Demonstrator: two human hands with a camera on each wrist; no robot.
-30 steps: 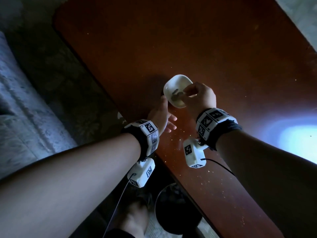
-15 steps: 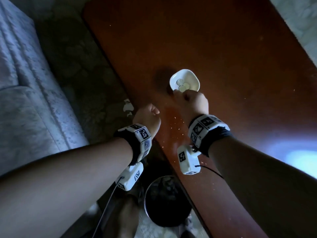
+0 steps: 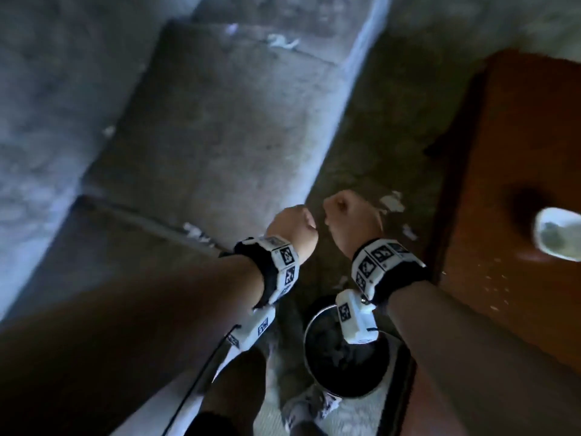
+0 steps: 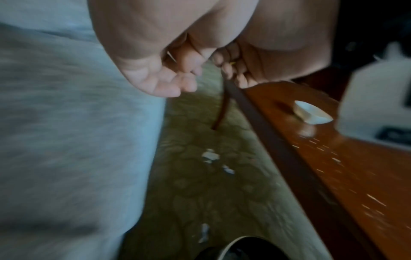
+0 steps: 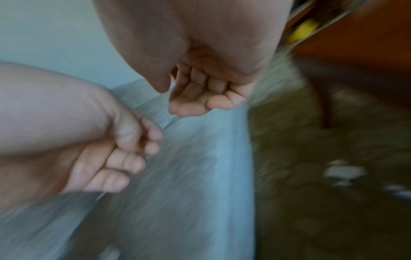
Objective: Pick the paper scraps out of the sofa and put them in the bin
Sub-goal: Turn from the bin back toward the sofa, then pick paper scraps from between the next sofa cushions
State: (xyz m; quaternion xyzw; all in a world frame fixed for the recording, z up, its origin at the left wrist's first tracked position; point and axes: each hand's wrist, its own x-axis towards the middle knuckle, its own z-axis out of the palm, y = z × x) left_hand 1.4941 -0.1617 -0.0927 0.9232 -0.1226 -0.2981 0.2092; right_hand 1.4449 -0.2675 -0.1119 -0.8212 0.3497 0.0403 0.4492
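A paper scrap (image 3: 195,231) lies along the cushion seam of the sofa (image 3: 220,136), just left of the left hand (image 3: 292,226), which looks nearer. Both hands are curled with nothing showing in them; the right hand (image 3: 349,215) hangs beyond the sofa's front edge.

A red-brown wooden desk (image 3: 518,136) lies to the right of the fingers (image 4: 160,86). On it, farther right, stands a small white bowl (image 3: 556,236), its contents too blurred to tell. Pale specks (image 3: 493,281) dot the wood just beside the bowl. Beneath the fingers spreads an olive patterned carpet (image 3: 393,121), on which a slim desk leg (image 4: 220,112) stands.
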